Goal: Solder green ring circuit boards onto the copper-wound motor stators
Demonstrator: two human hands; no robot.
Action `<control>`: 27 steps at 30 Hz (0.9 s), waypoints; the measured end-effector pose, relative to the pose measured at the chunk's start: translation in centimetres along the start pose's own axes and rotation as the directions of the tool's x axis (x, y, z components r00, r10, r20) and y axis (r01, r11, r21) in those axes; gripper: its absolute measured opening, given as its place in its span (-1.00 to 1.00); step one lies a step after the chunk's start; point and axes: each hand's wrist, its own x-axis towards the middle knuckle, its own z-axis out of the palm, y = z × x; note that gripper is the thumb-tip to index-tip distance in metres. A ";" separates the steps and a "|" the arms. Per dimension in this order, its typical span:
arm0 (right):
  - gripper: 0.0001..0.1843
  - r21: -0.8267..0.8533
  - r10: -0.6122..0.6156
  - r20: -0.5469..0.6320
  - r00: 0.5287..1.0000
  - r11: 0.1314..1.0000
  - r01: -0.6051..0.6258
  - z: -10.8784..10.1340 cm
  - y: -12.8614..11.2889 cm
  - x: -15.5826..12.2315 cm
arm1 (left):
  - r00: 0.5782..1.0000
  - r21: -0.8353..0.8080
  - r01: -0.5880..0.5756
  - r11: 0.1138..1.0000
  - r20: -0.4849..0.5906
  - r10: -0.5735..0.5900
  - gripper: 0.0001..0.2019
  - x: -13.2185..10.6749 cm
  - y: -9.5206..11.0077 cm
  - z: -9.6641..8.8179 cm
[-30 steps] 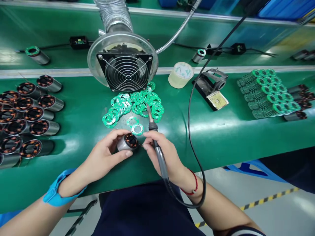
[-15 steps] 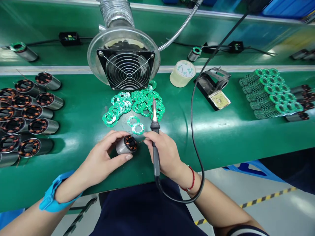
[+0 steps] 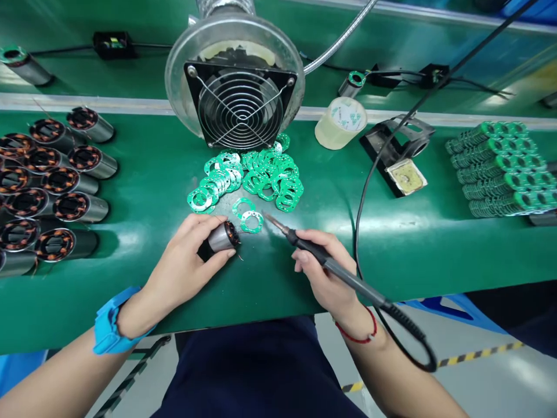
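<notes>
My left hand [image 3: 185, 264] wraps round a small grey motor stator [image 3: 223, 237] with copper windings, lying on its side on the green bench [image 3: 143, 191]. My right hand [image 3: 324, 273] grips a black soldering iron [image 3: 331, 264] like a pen. Its tip points left toward two loose green ring boards [image 3: 248, 216] just beyond the stator. The iron's black cable [image 3: 369, 174] loops away to the right and up.
A pile of green ring boards [image 3: 256, 174] lies before a fume extractor fan [image 3: 241, 101]. Rows of stators [image 3: 47, 186] fill the left. A tape roll [image 3: 340, 122], an iron stand with sponge [image 3: 400, 162] and stators with boards fitted [image 3: 500, 168] sit at the right.
My right hand has pulled away from the stator to the right, and the iron has swung from upright to lying low with its tip pointing left. The left hand keeps hold of the stator.
</notes>
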 end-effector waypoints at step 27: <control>-0.83 0.072 0.172 0.107 0.979 0.981 -0.180 0.2 0.4 0.7 | 0.998 -0.008 0.058 0.998 -0.025 -0.058 -0.61 0.1 0.0 0.2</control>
